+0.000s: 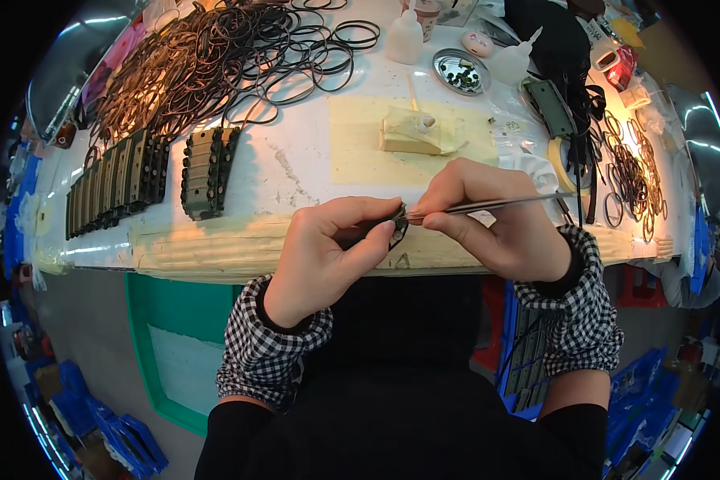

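Tweezers on one small dark part

One small dark part is pinched between thumb and fingers of the left hand, just above the table's front edge. One pair of tweezers is pinched in the right hand, tips right at the part; whether contact is made can't be told. Beyond: two white squeeze bottles, one round dish, one yellow block. Two green stacks are seen leftward, black loops uncountable tbh.

I wear black-and-white checked oversleeves, puckered in folds; black cuffs show inside their front ends; my top is black.
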The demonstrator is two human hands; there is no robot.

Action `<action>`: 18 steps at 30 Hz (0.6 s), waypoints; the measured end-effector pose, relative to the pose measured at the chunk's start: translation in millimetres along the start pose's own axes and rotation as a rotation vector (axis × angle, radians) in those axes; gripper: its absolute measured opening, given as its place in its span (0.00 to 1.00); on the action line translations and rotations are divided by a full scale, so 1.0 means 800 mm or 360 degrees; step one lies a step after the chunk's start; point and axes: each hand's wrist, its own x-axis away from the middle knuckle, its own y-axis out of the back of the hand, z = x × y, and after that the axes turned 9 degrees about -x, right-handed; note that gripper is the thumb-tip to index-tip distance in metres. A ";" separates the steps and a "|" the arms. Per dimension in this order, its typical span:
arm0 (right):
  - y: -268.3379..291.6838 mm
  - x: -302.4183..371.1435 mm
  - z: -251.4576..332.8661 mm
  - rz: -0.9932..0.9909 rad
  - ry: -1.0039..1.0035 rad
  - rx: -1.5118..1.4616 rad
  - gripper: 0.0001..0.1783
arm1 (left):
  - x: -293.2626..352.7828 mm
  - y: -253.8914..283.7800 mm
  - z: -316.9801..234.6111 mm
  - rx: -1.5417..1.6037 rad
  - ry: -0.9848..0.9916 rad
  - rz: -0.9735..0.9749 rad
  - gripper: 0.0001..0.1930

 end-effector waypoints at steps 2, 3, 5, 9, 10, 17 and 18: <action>-0.005 0.006 -0.003 -0.0129 -0.0060 -0.0033 0.04 | 0.001 0.002 0.003 0.0049 0.0005 -0.0001 0.14; -0.008 0.009 -0.001 -0.0194 -0.0088 -0.0048 0.04 | 0.001 0.003 0.003 0.0072 0.0004 -0.0001 0.14; -0.009 0.016 0.003 -0.0356 0.0206 0.0127 0.04 | 0.002 0.002 0.006 0.0093 -0.0075 -0.0102 0.14; -0.016 0.023 0.017 -0.0528 0.0296 0.0129 0.05 | 0.003 0.001 -0.002 0.0087 -0.0205 -0.0238 0.15; -0.021 0.022 0.016 -0.0509 0.0198 0.0129 0.05 | 0.003 0.002 -0.001 0.0101 -0.0242 -0.0220 0.14; -0.029 0.002 0.002 -0.0246 -0.0091 -0.0301 0.08 | 0.005 0.012 -0.005 0.0268 -0.0297 0.0156 0.06; -0.026 0.001 -0.004 -0.0173 -0.0097 -0.0374 0.08 | 0.005 0.015 -0.004 0.0242 -0.0299 0.0208 0.06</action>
